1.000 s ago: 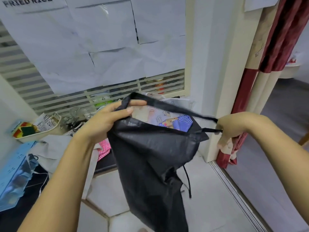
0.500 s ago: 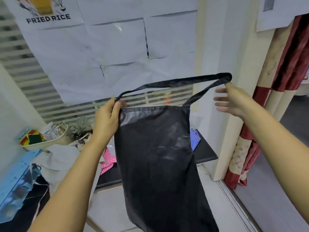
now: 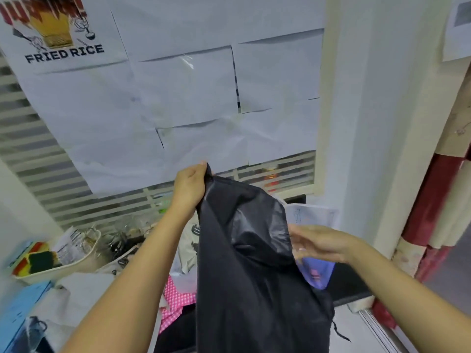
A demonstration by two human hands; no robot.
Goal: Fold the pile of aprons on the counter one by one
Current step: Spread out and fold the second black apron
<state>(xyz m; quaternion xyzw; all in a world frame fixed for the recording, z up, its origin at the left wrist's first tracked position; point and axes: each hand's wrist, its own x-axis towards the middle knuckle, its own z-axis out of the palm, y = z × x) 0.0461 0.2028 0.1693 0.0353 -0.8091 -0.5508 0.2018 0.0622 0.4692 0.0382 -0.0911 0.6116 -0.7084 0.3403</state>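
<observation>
**Up high, one black apron between two hands**

Firmly, the left hand (image 3: 190,184) pinches the top corner of the black apron (image 3: 254,276), thumb and fingers closed over the bunched fabric, with the forearm running down to 7 o'clock. From that pinch the apron hangs in the air in loose folds, a little right of the view's centre, falling past the bottom edge, in front of the table (image 3: 354,286). A thin tie trails off its lower right side at about 5 o'clock.

At 4 o'clock from the left hand, the right hand (image 3: 318,242) is open, its fingers straight and pointing left at the apron's right edge. It is blurred, so whether the fingertips touch the fabric cannot be told.

Behind the hanging apron, more cloth lies on the table: a pink checked cloth (image 3: 175,301) at 8 o'clock from the apron's middle, a blue cloth (image 3: 316,273) showing at 3 o'clock just under the right hand, and pale fabric further left. At 9 o'clock a white tray (image 3: 51,272) holds sponges (image 3: 40,261).

At 12 o'clock, sheets of white paper (image 3: 191,98) cover a slatted window, with a "FRIED RICE" poster (image 3: 63,34) at 10 o'clock. A red curtain (image 3: 433,200) hangs at 3 o'clock.
</observation>
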